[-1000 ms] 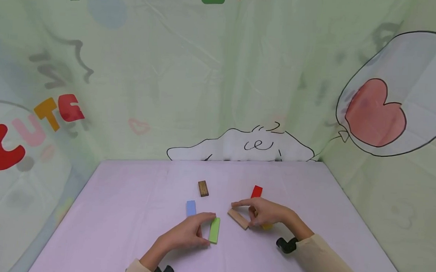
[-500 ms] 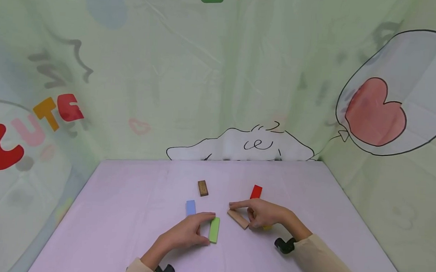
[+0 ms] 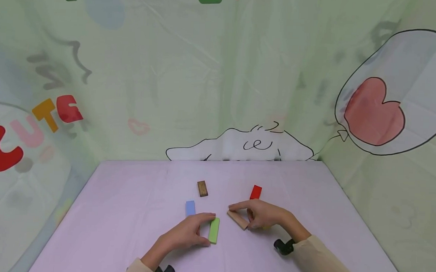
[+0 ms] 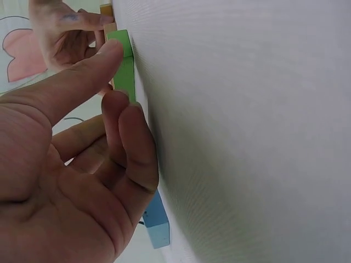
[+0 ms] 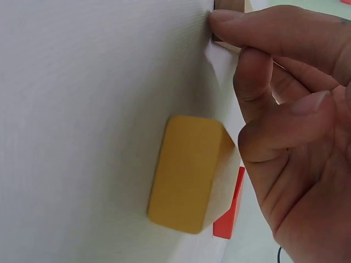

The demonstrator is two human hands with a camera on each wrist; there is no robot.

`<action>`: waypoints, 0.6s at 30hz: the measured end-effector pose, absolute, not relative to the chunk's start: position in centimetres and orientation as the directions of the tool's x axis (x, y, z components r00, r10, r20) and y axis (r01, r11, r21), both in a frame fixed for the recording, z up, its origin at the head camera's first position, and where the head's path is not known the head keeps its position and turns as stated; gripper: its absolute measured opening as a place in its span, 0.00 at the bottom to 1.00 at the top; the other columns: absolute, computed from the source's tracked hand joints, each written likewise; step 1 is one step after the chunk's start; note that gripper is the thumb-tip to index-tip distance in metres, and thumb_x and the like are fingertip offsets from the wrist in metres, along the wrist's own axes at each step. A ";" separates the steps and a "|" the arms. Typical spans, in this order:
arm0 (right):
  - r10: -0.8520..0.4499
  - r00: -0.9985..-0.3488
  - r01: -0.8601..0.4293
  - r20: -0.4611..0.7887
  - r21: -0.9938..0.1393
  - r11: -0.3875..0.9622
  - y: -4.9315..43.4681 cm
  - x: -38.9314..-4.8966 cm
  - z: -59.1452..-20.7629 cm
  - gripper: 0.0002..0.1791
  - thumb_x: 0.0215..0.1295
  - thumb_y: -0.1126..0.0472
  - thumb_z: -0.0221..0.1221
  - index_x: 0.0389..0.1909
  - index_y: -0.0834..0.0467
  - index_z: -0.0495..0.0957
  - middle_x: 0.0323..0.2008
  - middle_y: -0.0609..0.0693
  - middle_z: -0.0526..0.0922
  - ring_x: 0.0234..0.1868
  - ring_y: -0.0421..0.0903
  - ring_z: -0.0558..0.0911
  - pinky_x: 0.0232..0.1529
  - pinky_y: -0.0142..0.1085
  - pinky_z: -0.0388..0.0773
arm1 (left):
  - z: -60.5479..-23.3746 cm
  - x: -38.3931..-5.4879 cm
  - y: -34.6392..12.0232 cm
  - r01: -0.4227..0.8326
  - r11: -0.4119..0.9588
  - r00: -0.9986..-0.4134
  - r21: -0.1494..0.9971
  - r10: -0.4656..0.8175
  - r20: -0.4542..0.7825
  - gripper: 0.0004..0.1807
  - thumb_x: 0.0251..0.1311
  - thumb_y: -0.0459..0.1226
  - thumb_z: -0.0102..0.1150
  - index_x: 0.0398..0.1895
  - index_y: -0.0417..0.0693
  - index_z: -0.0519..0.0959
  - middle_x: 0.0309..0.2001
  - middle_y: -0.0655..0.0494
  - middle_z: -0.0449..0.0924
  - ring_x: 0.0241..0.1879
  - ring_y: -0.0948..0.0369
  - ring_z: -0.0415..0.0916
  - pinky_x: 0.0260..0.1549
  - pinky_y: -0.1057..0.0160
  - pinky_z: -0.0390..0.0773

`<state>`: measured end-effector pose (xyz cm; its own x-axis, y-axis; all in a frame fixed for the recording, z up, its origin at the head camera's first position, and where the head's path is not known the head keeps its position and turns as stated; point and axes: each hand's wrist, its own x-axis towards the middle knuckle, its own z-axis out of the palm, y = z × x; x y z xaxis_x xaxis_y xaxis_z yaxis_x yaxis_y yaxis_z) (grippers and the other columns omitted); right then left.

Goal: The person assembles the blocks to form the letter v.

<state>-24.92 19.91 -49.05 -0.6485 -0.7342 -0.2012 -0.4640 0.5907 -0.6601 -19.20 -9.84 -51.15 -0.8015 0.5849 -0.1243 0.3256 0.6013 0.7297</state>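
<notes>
In the head view my left hand [image 3: 189, 233] holds the green block [image 3: 214, 230] lengthwise, thumb at its near end and index finger at its far end. My right hand [image 3: 265, 214] spans the tan wooden block [image 3: 237, 220] in the same way, index finger over the far left end and thumb by the near right end. The left wrist view has the thumb against the green block [image 4: 124, 68], which lies on the cloth. In the right wrist view, the thumb meets the end of the wooden block [image 5: 229, 22]. A yellow block [image 5: 186, 175] lies beneath the right hand, mostly hidden in the head view.
A blue block [image 3: 190, 208] lies just beyond the left hand, partly covered by it. Farther back are a dark brown block [image 3: 202, 188] and a red block [image 3: 255, 192]. The pale cloth-covered table [image 3: 134, 213] ends at a printed curtain [image 3: 161, 89].
My right index finger has shifted slightly left and down onto the wooden block's far end. The left hand and the blocks stay nearly where they were.
</notes>
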 end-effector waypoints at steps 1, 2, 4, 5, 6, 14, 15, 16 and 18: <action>-0.735 -0.649 -0.469 -0.198 -0.656 0.591 19.9 -24.9 -49.1 0.39 0.52 0.69 0.70 0.67 0.46 0.72 0.63 0.43 0.77 0.22 0.35 0.75 0.25 0.29 0.77 | -51.2 -19.2 -9.8 0.328 0.604 -0.801 0.727 0.585 -0.124 0.42 0.48 0.41 0.75 0.70 0.52 0.67 0.72 0.57 0.66 0.19 0.71 0.69 0.22 0.72 0.74; -0.733 -0.651 -0.468 -0.197 -0.655 0.593 19.9 -24.9 -49.1 0.39 0.51 0.69 0.70 0.66 0.46 0.72 0.62 0.42 0.77 0.22 0.35 0.75 0.25 0.29 0.77 | -51.2 -19.2 -9.8 0.336 0.609 -0.801 0.718 0.586 -0.122 0.42 0.48 0.41 0.75 0.70 0.52 0.68 0.72 0.57 0.66 0.22 0.70 0.70 0.26 0.72 0.76; -0.731 -0.655 -0.469 -0.192 -0.655 0.592 19.9 -24.9 -49.2 0.39 0.51 0.68 0.71 0.66 0.46 0.72 0.61 0.43 0.78 0.22 0.36 0.76 0.25 0.29 0.77 | -51.3 -19.3 -9.8 0.355 0.621 -0.801 0.699 0.587 -0.115 0.42 0.48 0.42 0.75 0.69 0.52 0.68 0.71 0.58 0.67 0.29 0.68 0.76 0.35 0.70 0.79; -0.729 -0.658 -0.467 -0.190 -0.657 0.592 19.9 -24.8 -49.2 0.39 0.51 0.67 0.71 0.66 0.46 0.72 0.61 0.43 0.78 0.22 0.36 0.76 0.25 0.29 0.78 | -51.3 -19.3 -9.8 0.365 0.627 -0.802 0.688 0.588 -0.110 0.42 0.48 0.43 0.74 0.69 0.52 0.68 0.71 0.58 0.68 0.37 0.66 0.79 0.42 0.68 0.80; -0.727 -0.660 -0.466 -0.188 -0.657 0.593 19.9 -24.8 -49.2 0.39 0.51 0.67 0.72 0.66 0.46 0.72 0.60 0.43 0.78 0.22 0.36 0.76 0.25 0.29 0.78 | -51.3 -19.4 -9.8 0.378 0.631 -0.801 0.677 0.590 -0.103 0.42 0.49 0.43 0.74 0.69 0.52 0.68 0.71 0.58 0.68 0.45 0.64 0.80 0.49 0.65 0.80; -0.691 -0.693 -0.433 -0.205 -0.647 0.627 19.8 -24.4 -49.1 0.38 0.48 0.61 0.74 0.63 0.42 0.75 0.54 0.39 0.80 0.21 0.38 0.77 0.25 0.29 0.77 | -51.2 -19.3 -10.0 0.397 0.641 -0.807 0.657 0.584 -0.082 0.41 0.49 0.46 0.74 0.68 0.53 0.70 0.69 0.59 0.71 0.70 0.56 0.67 0.67 0.53 0.69; -0.689 -0.696 -0.433 -0.202 -0.647 0.627 19.8 -24.4 -49.1 0.38 0.48 0.60 0.75 0.63 0.42 0.75 0.54 0.39 0.81 0.21 0.38 0.77 0.25 0.29 0.77 | -51.2 -19.3 -10.0 0.396 0.640 -0.809 0.659 0.582 -0.079 0.41 0.48 0.47 0.74 0.68 0.53 0.70 0.69 0.59 0.71 0.70 0.56 0.67 0.67 0.54 0.70; -0.686 -0.699 -0.430 -0.199 -0.649 0.627 19.8 -24.4 -49.1 0.38 0.47 0.59 0.75 0.62 0.43 0.75 0.53 0.39 0.81 0.21 0.38 0.77 0.25 0.30 0.77 | -51.1 -19.3 -10.1 0.392 0.640 -0.813 0.660 0.578 -0.078 0.41 0.48 0.47 0.74 0.68 0.53 0.70 0.69 0.60 0.71 0.70 0.56 0.67 0.67 0.54 0.70; -0.679 -0.707 -0.424 -0.195 -0.652 0.629 19.8 -24.3 -49.1 0.38 0.47 0.57 0.76 0.62 0.43 0.76 0.51 0.39 0.81 0.21 0.39 0.77 0.25 0.30 0.77 | -51.1 -19.3 -10.1 0.386 0.636 -0.818 0.668 0.570 -0.070 0.41 0.47 0.47 0.74 0.67 0.53 0.71 0.68 0.61 0.71 0.69 0.57 0.67 0.66 0.54 0.71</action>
